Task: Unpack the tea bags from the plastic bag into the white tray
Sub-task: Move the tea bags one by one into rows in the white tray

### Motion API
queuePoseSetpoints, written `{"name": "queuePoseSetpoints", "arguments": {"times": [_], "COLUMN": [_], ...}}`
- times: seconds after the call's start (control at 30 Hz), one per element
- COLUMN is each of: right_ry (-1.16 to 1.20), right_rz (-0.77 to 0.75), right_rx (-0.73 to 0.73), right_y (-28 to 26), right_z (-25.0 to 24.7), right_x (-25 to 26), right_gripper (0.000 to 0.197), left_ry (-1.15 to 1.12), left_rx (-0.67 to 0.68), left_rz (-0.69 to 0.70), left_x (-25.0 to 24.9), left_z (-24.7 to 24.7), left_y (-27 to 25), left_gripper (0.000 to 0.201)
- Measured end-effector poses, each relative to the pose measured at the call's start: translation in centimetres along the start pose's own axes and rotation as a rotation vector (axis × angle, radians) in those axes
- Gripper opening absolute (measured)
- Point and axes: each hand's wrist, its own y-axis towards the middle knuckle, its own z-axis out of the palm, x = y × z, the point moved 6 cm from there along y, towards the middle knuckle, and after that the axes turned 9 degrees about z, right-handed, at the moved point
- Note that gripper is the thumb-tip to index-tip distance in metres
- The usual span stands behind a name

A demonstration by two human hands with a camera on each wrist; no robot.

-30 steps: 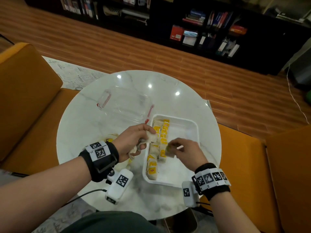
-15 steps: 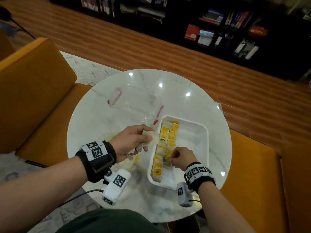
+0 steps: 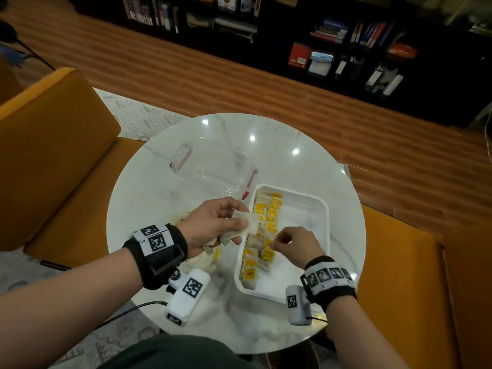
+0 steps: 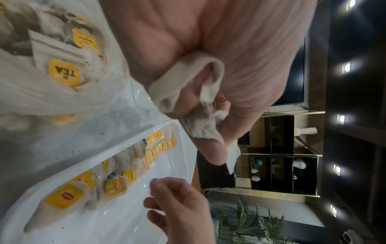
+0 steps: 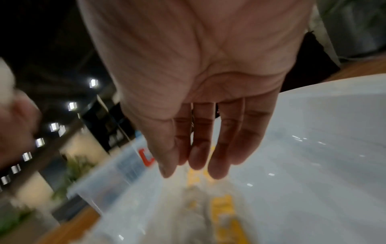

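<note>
Pinching limp paper tea bags (image 3: 246, 225), left hand (image 3: 213, 225) nears rectangular white tray (image 3: 323, 209); right hand (image 3: 295, 245) fingers loose, empty.

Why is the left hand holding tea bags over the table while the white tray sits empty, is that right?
Not quite. The left hand does hold tea bags, but the white tray isn't empty: the head view shows rows of yellow-tagged tea bags already lined up inside it.

Dim room; ceiling lights glare on tabletop (image 3: 292, 161); right-wrist view blurred.
</note>
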Motion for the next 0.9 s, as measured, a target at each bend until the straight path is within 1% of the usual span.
{"name": "queuePoseSetpoints", "arguments": {"times": [0.07,0.1,0.17,0.23,0.27,0.3,0.33,0.4,0.43,0.5,0.57,0.63,0.7,0.8,0.9], "right_ry": [0.247,0.366,0.500,0.469,0.430,0.399,0.380,0.367,0.383,0.456,0.512,0.534,0.566,0.644,0.690], "right_rz": [-0.121,-0.184,-0.343,-0.523,-0.591,-0.633,-0.654,-0.667,-0.662,-0.608,-0.528,-0.491,-0.470,-0.421,-0.394], "right_rx": [-0.052,-0.054,-0.048,-0.078,-0.096,-0.115,-0.138,-0.190,-0.200,-0.176,-0.152,-0.168,-0.168,-0.140,-0.106], "right_y": [-2.3,-3.7,-6.3,-8.3,-8.8,-9.0,-9.1,-9.1,-9.1,-9.1,-8.9,-8.9,-9.0,-9.2,-9.7], "right_z": [-1.7,-2.4,-3.4,-4.1,-4.3,-4.5,-4.7,-5.1,-5.3,-5.7,-6.1,-6.7,-7.1,-7.6,-7.7], "right_x": [1.6,2.5,4.4,5.9,6.3,6.6,6.6,6.3,6.0,5.2,4.4,3.8,3.4,2.7,2.5], "right_gripper": [0.007,0.008,0.029,0.046,0.049,0.047,0.041,0.023,0.017,0.014,0.011,0.009,0.008,0.012,0.014], "left_ry": [-0.043,-0.064,-0.070,-0.054,-0.057,-0.065,-0.073,-0.080,-0.087,-0.114,-0.122,-0.098,-0.067,-0.004,0.035], "left_rx": [-0.002,0.005,0.034,0.073,0.096,0.120,0.145,0.190,0.205,0.223,0.236,0.250,0.264,0.262,0.218], "left_rz": [-0.001,-0.004,-0.019,-0.038,-0.045,-0.054,-0.062,-0.074,-0.078,-0.071,-0.041,-0.012,0.005,0.044,0.080], "left_x": [0.0,0.0,0.3,0.5,0.5,0.5,0.6,0.5,0.5,0.5,0.6,0.8,1.1,1.5,1.6], "left_z": [0.2,0.3,0.7,1.3,1.6,2.0,2.5,3.3,3.6,4.3,4.9,5.5,6.2,6.8,7.2], "left_y": [0.1,0.3,0.5,0.6,0.6,0.5,0.4,0.2,0.1,-0.2,-0.3,-0.4,-0.5,-0.5,-0.4], "left_gripper": [0.015,0.013,0.013,0.016,0.018,0.019,0.020,0.018,0.015,0.018,0.029,0.036,0.039,0.029,0.016]}}
